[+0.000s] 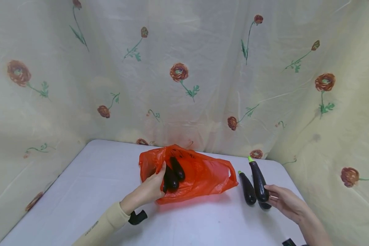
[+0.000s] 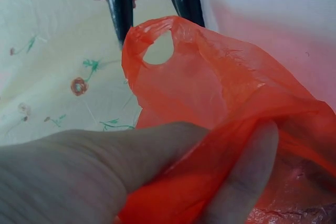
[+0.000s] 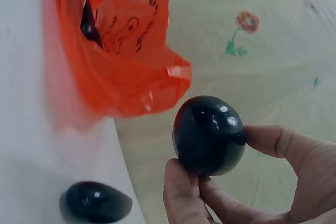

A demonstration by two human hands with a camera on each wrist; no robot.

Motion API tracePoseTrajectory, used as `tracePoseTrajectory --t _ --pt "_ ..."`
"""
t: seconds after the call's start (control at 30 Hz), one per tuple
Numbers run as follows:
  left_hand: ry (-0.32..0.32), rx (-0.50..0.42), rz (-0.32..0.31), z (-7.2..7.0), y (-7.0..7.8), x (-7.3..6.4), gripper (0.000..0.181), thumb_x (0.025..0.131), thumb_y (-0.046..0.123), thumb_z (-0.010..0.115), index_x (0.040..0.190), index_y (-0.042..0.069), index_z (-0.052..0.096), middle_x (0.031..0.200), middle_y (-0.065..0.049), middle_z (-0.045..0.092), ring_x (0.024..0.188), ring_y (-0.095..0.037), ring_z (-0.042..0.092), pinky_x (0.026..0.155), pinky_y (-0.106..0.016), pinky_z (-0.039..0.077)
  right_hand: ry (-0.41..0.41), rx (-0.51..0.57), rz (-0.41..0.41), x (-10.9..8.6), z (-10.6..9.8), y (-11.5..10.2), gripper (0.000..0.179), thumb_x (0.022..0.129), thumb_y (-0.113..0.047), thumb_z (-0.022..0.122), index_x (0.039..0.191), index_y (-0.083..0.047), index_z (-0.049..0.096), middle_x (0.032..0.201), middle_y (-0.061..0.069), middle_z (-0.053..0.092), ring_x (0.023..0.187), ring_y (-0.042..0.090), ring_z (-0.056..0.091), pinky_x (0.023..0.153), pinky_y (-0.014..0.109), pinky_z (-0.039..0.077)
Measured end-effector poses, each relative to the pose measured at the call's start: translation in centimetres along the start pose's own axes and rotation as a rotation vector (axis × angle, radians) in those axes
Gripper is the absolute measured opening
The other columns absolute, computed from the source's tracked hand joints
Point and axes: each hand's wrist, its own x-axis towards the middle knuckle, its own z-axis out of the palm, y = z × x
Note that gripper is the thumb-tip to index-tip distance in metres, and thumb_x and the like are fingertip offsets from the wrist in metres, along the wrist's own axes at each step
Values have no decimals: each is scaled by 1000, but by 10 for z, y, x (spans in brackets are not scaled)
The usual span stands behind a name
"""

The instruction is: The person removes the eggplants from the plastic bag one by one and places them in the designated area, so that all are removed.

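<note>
A red plastic bag [image 1: 203,172] lies spread on the table, its mouth held up by my left hand [image 1: 150,188]. In the left wrist view the thumb and a finger pinch a fold of the thin plastic [image 2: 231,135]. Dark eggplants [image 1: 177,169] show inside the bag, beside the left fingers. My right hand [image 1: 290,205] grips an eggplant [image 1: 258,179] near its rounded end, the green stem pointing away. The right wrist view shows that end [image 3: 209,135] between thumb and fingers, off the table. Another eggplant [image 1: 247,189] lies just left of the held one, and a further one [image 1: 265,206] is partly hidden beneath it.
The white table [image 1: 203,225] meets a flower-patterned sheet [image 1: 209,85] at the back and both sides. The bag's handle loop [image 1: 232,176] points toward the loose eggplants. A black strap end [image 1: 137,217] hangs at the left wrist.
</note>
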Motion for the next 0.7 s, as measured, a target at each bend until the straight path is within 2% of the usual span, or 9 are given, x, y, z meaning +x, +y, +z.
tracePoseTrajectory --t 0.2,0.33,0.47,0.7 --pt "0 -4 -4 -1 0 0 106 76 -8 74 154 1 3 150 -24 35 70 -17 55 70 -34 59 64 36 1 -1 -20 7 14 98 -13 49 95 -10 62 95 1 63 87 9 63 84 24 54" --pt "5 13 -7 -1 1 -1 105 76 -8 74 154 0 4 151 -24 35 72 -18 55 70 -33 59 61 62 -6 -3 -31 13 16 98 -11 49 93 -12 64 93 1 65 87 9 65 85 23 54" --pt "8 24 -8 -1 1 0 105 76 -7 75 154 0 5 151 -23 35 72 -17 54 69 -32 58 72 62 16 -5 -39 19 19 98 -12 50 90 -14 67 93 1 67 87 10 66 84 23 55" --pt "-3 4 -5 -1 1 -1 106 76 -7 74 154 0 4 147 -25 39 68 -18 53 67 -32 58 148 26 49 -6 -54 24 20 97 -14 51 86 -16 68 90 -1 65 85 9 65 81 23 55"
